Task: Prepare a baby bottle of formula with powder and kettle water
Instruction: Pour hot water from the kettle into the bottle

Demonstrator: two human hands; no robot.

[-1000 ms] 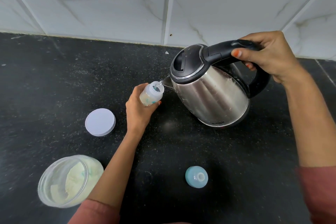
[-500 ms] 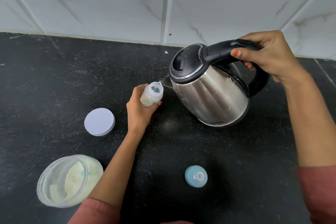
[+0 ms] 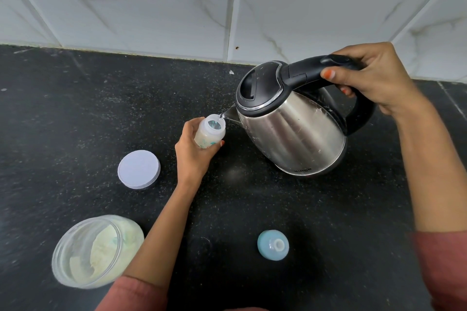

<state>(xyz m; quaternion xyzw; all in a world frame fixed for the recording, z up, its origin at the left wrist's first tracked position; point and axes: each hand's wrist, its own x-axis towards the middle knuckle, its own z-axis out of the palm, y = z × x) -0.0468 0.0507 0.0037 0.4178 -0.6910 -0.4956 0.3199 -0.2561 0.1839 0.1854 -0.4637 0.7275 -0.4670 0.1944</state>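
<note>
Black counter (image 3: 63,121) carries lid (image 3: 138,169), powder jar (image 3: 96,251), teat cap (image 3: 273,244); left hand (image 3: 193,156) grips bottle (image 3: 210,132), right hand (image 3: 374,78) grips kettle (image 3: 290,131).

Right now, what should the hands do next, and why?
Probably tip the tilted steel kettle upright with the right hand: water streams into the small clear baby bottle, looking milky almost to its neck, in the left hand.

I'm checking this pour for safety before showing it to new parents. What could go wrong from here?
1. The thin stream from the kettle lands at the rim of the bottle, whose mouth is narrow; a slight wobble could send kettle water over the left hand gripping it just below.
2. The open powder jar stands close beside the left forearm; pulling back could knock it.
</note>
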